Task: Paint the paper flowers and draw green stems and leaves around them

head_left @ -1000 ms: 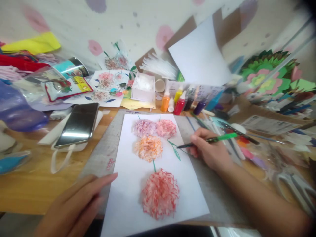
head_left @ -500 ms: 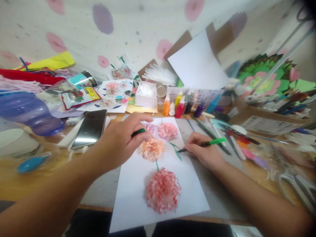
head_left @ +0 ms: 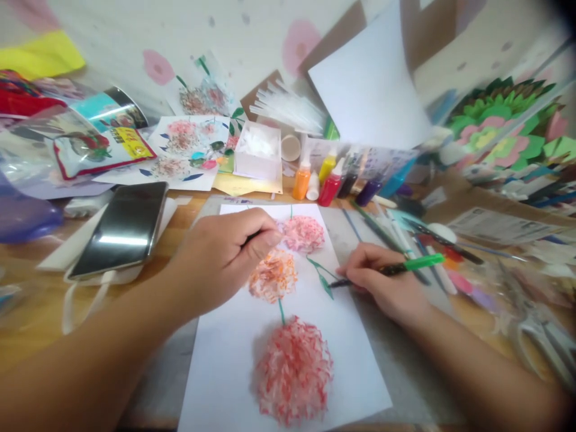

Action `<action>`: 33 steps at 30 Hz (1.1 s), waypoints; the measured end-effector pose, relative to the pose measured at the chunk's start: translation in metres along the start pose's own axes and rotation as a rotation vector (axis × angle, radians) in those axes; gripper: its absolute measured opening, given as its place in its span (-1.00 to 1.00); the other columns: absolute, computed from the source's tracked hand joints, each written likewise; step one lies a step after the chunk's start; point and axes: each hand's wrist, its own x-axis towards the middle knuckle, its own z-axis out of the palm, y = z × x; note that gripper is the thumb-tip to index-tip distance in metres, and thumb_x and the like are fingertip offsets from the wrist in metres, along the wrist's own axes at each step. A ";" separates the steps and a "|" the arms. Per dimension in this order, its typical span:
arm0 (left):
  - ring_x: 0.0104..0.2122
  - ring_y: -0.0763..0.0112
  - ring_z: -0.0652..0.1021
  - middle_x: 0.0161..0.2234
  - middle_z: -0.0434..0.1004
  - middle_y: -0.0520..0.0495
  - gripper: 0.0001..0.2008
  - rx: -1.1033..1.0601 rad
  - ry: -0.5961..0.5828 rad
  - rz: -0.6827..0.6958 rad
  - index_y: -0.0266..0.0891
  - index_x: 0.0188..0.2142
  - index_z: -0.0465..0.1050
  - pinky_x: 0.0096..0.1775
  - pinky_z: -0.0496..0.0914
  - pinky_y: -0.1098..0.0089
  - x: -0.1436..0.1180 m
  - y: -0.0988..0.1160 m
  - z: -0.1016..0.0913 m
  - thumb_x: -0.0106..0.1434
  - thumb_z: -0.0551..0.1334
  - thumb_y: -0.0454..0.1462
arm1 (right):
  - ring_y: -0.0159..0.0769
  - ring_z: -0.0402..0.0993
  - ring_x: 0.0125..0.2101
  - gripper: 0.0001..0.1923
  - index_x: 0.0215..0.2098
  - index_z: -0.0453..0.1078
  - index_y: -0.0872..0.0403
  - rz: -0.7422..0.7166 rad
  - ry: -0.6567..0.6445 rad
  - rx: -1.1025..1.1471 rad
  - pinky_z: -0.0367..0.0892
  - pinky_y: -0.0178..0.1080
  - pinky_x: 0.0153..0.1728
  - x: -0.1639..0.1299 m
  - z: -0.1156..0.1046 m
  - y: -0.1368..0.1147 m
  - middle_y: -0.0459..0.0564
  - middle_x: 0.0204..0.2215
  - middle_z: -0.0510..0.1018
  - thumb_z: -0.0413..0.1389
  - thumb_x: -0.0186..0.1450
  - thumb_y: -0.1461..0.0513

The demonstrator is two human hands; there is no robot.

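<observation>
A white sheet with several dabbed flowers lies on a grey mat. The red flower is nearest me, an orange one and a pink one sit above it. My right hand grips a green marker, its tip resting beside a drawn green leaf. My left hand rests on the upper left of the sheet, fingers curled around a small dark green pen cap that is mostly hidden.
A phone lies left of the mat. Paint bottles and a white box stand behind the sheet. Loose markers and scissors lie to the right, with paper flowers beyond. Finished flower sheets lie at the back left.
My left hand lifted from the sheet's lower left corner and came to the top of the sheet, holding a green cap. The right hand stayed with the marker at the leaf.
</observation>
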 end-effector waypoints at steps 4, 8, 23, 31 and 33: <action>-0.23 0.44 0.52 -0.23 0.54 0.07 -0.74 -0.005 -0.039 0.055 -0.09 -0.05 0.42 -0.21 0.33 0.43 0.003 -0.002 -0.001 0.38 0.02 -0.21 | -0.36 0.29 -0.62 -0.80 -0.70 0.25 0.01 -0.008 -0.001 -0.023 0.13 -0.29 -0.58 0.000 -0.003 0.000 -0.15 -0.75 0.30 0.14 0.01 0.19; -0.20 0.40 0.55 -0.20 0.58 0.06 -0.68 -0.017 -0.057 0.055 -0.07 0.07 0.32 -0.16 0.37 0.41 0.002 -0.004 0.001 0.36 0.01 -0.26 | -0.29 0.39 -0.55 -0.81 -0.69 0.27 0.01 -0.009 -0.021 -0.012 0.12 -0.29 -0.60 0.000 -0.004 0.003 -0.13 -0.74 0.30 0.14 0.03 0.21; -0.24 0.48 0.58 -0.20 0.61 0.10 -0.77 -0.272 -0.086 -0.004 -0.01 -0.12 0.51 -0.20 0.44 0.49 0.001 0.001 0.008 0.23 0.27 -0.28 | -0.38 0.35 -0.61 -0.87 -0.54 0.42 -0.02 -0.181 0.082 0.390 0.23 -0.30 -0.55 -0.002 -0.002 -0.008 -0.15 -0.65 0.45 0.26 0.12 0.19; -0.51 0.52 0.44 -0.50 0.47 0.09 -0.92 -0.635 -0.092 -0.278 -0.20 -0.40 0.46 -0.47 0.33 0.50 0.001 0.009 0.010 0.09 0.31 -0.26 | -0.35 0.40 -0.50 -0.91 -0.44 0.45 -0.02 -0.424 -0.060 0.369 0.29 -0.27 -0.47 0.006 0.007 -0.033 -0.12 -0.56 0.50 0.26 0.20 0.20; -0.52 0.54 0.43 -0.49 0.47 0.08 -0.91 -0.646 -0.090 -0.264 -0.22 -0.41 0.46 -0.48 0.31 0.52 0.001 0.009 0.010 0.07 0.32 -0.27 | -0.36 0.40 -0.51 -0.92 -0.42 0.45 -0.01 -0.448 -0.065 0.356 0.28 -0.28 -0.49 0.008 0.010 -0.030 -0.11 -0.54 0.52 0.24 0.22 0.21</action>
